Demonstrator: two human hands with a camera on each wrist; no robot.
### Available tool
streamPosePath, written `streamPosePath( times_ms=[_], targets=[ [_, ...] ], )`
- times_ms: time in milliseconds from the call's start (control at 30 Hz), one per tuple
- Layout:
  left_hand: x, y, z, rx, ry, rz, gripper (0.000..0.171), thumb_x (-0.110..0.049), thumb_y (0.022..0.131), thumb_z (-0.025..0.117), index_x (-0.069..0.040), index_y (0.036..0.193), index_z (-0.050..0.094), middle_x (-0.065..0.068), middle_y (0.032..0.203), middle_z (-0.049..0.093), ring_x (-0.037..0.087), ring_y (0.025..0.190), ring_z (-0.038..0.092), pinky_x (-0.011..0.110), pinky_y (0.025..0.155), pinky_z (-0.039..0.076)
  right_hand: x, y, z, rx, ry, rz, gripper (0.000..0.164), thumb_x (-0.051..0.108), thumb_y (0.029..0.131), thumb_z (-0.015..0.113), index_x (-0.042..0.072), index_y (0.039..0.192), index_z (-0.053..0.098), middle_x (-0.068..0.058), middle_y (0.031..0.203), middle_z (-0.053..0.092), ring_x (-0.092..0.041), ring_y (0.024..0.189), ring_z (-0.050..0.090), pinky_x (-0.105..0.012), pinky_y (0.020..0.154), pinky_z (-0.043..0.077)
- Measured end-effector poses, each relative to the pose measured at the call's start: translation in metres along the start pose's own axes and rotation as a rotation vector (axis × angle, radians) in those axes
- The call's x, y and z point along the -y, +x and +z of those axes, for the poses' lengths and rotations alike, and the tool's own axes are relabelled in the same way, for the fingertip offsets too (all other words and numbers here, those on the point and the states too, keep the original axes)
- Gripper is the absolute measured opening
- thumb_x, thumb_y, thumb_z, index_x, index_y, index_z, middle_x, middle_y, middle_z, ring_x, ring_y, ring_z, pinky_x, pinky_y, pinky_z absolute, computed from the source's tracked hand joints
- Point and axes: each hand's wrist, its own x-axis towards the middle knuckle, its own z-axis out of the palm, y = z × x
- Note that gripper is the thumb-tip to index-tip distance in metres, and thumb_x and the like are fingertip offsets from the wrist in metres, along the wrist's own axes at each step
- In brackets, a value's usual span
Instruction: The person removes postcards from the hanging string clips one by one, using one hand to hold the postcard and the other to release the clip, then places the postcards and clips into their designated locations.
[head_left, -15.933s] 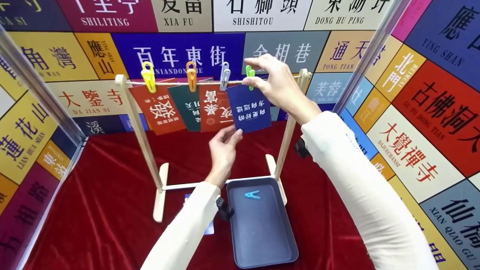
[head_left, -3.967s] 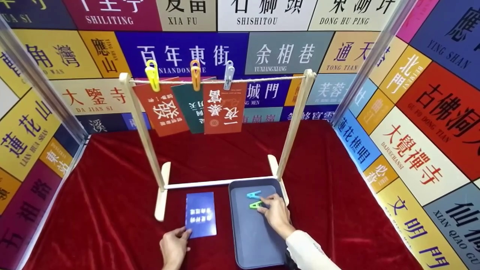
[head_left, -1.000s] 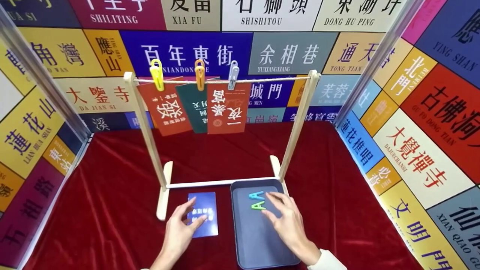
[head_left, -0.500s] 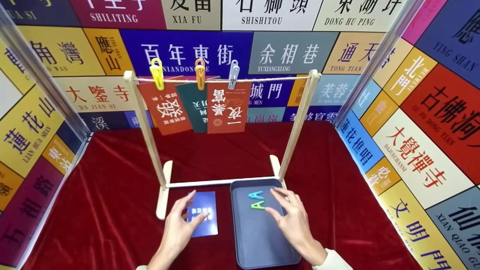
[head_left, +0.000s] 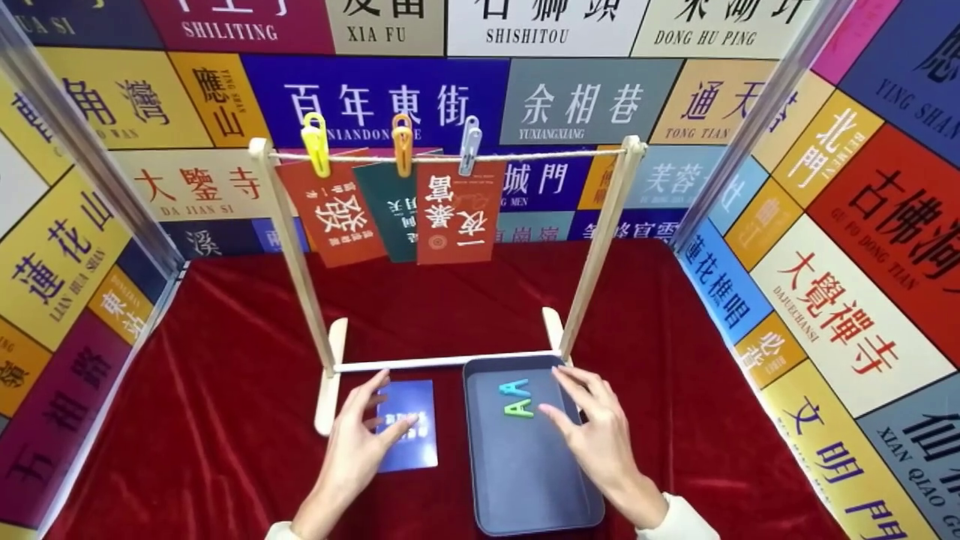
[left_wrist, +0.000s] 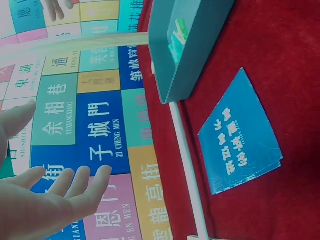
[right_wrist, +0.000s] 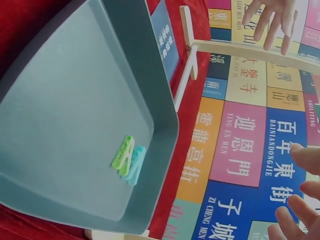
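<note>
My left hand [head_left: 355,439] hovers with spread, relaxed fingers over the left side of a blue card [head_left: 414,450], holding nothing. The card lies on red cloth; a second edge peeks out under it in the left wrist view [left_wrist: 242,137]. My right hand [head_left: 604,439], also relaxed, hangs over the right rim of a dark grey tray [head_left: 517,480]. Inside the tray, a light-blue clothespin [head_left: 514,388] and a green clothespin [head_left: 519,409] lie side by side, left of the right fingertips. In the right wrist view these green [right_wrist: 123,156] and blue [right_wrist: 134,165] pins sit near a tray corner.
Behind stands a wooden rack with a string [head_left: 555,156]. Yellow [head_left: 316,146], orange [head_left: 403,146] and grey [head_left: 470,146] clothespins hold a red card [head_left: 330,217], a dark green card [head_left: 390,210] and another red card [head_left: 459,217]. Printed panels [head_left: 375,101] enclose the cloth.
Earlier a blue card was at the string with the green clothespin; later it lay on the cloth and that pin went into the tray. Both hands let go; the right has since drifted right.
</note>
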Motion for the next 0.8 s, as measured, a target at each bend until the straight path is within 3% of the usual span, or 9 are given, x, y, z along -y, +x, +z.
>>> streamPosePath(
  times_ms=[233,467,800],
  targets=[
    [-0.008,0.002,-0.001,0.008,-0.024,0.042,0.071,-0.013,0.081,0.085,-0.007,0.143,0.052,0.015,0.134,0.059,0.033,0.116,0.063,0.037,0.085,0.064,0.006,0.007,-0.008,0.014,0.021,-0.011,0.057,0.006,0.068,0.091,0.002,0.121,0.072,-0.015,0.117,0.071,-0.024,0.103,0.064,-0.02,0.086,0.049],
    [-0.013,0.005,-0.001,-0.026,0.051,0.117,0.071,-0.014,0.08,0.085,-0.007,0.142,0.053,0.014,0.131,0.061,0.029,0.111,0.063,0.025,0.08,0.062,0.011,0.016,-0.009,0.026,0.046,-0.013,0.057,0.011,0.072,0.089,0.003,0.125,0.07,-0.013,0.12,0.069,-0.024,0.103,0.062,-0.023,0.087,0.048],
    [-0.023,0.015,0.0,-0.045,0.093,0.169,0.069,-0.016,0.081,0.085,-0.008,0.141,0.053,0.012,0.131,0.061,0.03,0.114,0.063,0.035,0.085,0.063,0.014,0.038,-0.013,-0.014,0.056,-0.098,0.058,0.009,0.069,0.091,-0.001,0.122,0.07,-0.015,0.117,0.069,-0.026,0.101,0.061,-0.027,0.086,0.048]
  ],
)
